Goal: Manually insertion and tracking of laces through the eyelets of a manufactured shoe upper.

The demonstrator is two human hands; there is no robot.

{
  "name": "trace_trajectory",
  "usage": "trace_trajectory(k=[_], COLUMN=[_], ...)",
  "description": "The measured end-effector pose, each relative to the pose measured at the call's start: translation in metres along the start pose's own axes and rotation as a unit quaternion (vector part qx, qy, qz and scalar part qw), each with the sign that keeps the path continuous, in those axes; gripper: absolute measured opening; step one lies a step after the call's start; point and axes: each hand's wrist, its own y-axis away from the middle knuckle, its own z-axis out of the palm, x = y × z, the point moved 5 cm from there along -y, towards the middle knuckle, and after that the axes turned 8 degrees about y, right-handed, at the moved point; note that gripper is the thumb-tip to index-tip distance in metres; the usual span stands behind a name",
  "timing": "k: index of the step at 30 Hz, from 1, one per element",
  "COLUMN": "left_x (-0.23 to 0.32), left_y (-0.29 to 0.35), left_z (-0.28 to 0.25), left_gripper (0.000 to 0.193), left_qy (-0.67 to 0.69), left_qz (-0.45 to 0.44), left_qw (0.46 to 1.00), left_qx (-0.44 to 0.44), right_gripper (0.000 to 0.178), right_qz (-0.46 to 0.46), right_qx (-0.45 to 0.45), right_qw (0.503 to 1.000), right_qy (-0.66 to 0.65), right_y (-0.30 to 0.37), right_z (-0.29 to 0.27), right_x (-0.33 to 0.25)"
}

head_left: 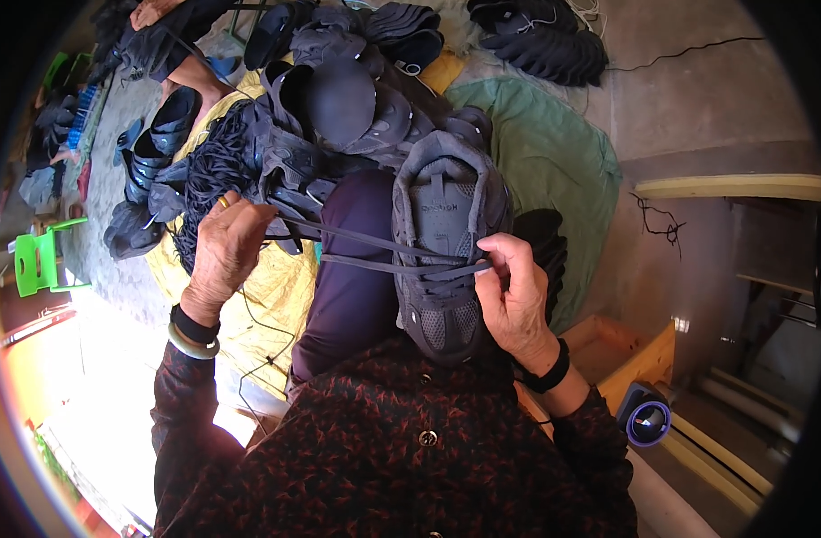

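A person wearing a dark shirt (383, 448) with a reddish pattern sits looking down at a dark grey athletic shoe (439, 314), which is in the middle of the view, over the lap and just right of a knee in dark trousers (349, 269). The shoe's toe points toward the person's body, and its open collar faces away, showing the grey insole (442, 215). Flat dark laces (356, 237) stretch leftward from the shoe, two strands crossing in front of the knee. The left hand (224, 247), its fingers curled closed, grips the far end of the upper strand. The right hand (516, 296) pinches a lace between thumb and forefinger at the shoe's right side. Beyond the knee is a heap of dark shoes and shoe parts (343, 103), with a tangled bundle of black cords (217, 166) on its left. A yellow sheet (267, 332) spreads beneath, and a green sheet (554, 152) lies to the right. Another person's bare leg (199, 85) shows at upper left, a bright green chair (38, 260) stands at far left, and a wooden box (643, 363) sits near the right forearm.
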Motion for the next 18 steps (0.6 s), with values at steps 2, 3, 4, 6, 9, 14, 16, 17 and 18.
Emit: trace_trajectory(k=[2, 3, 4, 6, 9, 14, 16, 17, 18], left_x=[-0.010, -0.019, -0.023, -0.034, -0.058, -0.059, -0.044, -0.036, -0.033], left_y=[0.001, 0.005, 0.007, 0.012, 0.023, 0.025, 0.010, 0.004, -0.003], left_z=[-0.002, -0.003, -0.007, -0.016, -0.030, -0.054, -0.054, -0.053, -0.048], left_gripper=[0.023, 0.022, 0.022, 0.020, 0.007, 0.029, 0.029, 0.029, 0.029], left_qy=[-0.017, -0.020, -0.020, -0.014, 0.187, 0.557, 0.613, 0.666, 0.666], left_qz=[-0.024, -0.030, -0.030, -0.067, -0.188, -0.220, -0.195, -0.170, -0.170], left_qw=[1.000, 0.999, 0.999, 0.997, 0.960, 0.800, 0.765, 0.726, 0.726], left_qx=[0.005, 0.002, 0.001, -0.023, -0.086, -0.039, -0.033, -0.027, -0.028], right_gripper=[0.027, 0.028, 0.028, 0.028, 0.028, 0.027, 0.026, 0.025, 0.025], right_qz=[0.014, 0.028, 0.029, 0.013, 0.014, 0.029, 0.029, 0.033, 0.038], right_qx=[-0.002, -0.003, -0.002, -0.004, -0.002, -0.008, -0.011, -0.009, -0.006], right_qw=[1.000, 1.000, 0.999, 1.000, 1.000, 0.999, 0.999, 0.999, 0.999], right_qy=[-0.006, -0.011, -0.012, -0.001, -0.009, -0.021, -0.018, -0.023, -0.028], right_y=[0.002, 0.003, 0.002, -0.002, -0.001, -0.002, -0.002, -0.001, -0.001], right_z=[0.001, 0.001, 0.001, 0.001, 0.001, 0.002, 0.003, 0.004, 0.005], right_x=[0.002, 0.003, 0.003, 0.000, 0.005, 0.004, 0.005, 0.007, 0.009])
